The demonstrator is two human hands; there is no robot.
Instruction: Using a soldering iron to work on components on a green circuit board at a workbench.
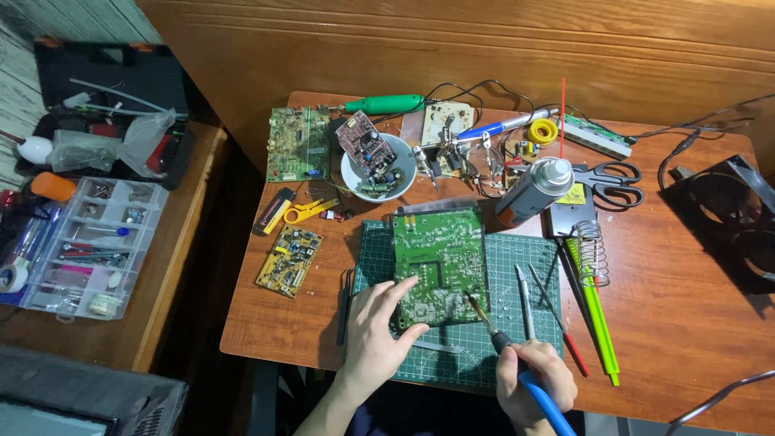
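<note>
Nearest us, our right hand (534, 378) is closed around a blue-handled soldering iron (517, 359), tip angled up-left onto the green rectangular circuit board (440, 262). Our left hand (375, 331) lies spread, fingers pressed on the board's near left corner. The board sits on a green cutting mat (472, 347), long axis running away from us, just beyond both hands. Farther off: a grey spray can (534, 190).

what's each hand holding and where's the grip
Right hand holds a soldering iron by its blue handle. Left hand grips nothing; its fingers rest on the green circuit board's near-left corner.
</note>
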